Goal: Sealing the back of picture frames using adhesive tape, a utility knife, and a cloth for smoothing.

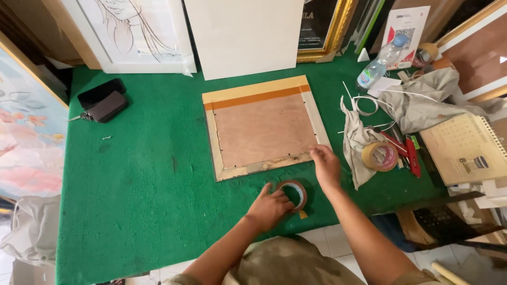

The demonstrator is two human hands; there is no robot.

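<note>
A picture frame (264, 126) lies face down on the green felt table (137, 179), its brown backing board showing and a strip of tan tape across its far edge. My left hand (268, 208) grips a roll of brown tape (296, 194) just in front of the frame's near edge; a short tab of tape hangs from the roll. My right hand (326, 166) rests flat with fingers spread at the frame's near right corner, holding nothing that I can see.
A second tape roll (379, 156), a grey cloth (355, 142), red cutters (412, 155), a notebook calendar (467, 148) and a water bottle (379, 64) crowd the right side. A dark phone and wallet (103, 100) lie far left. Framed pictures lean along the back and left.
</note>
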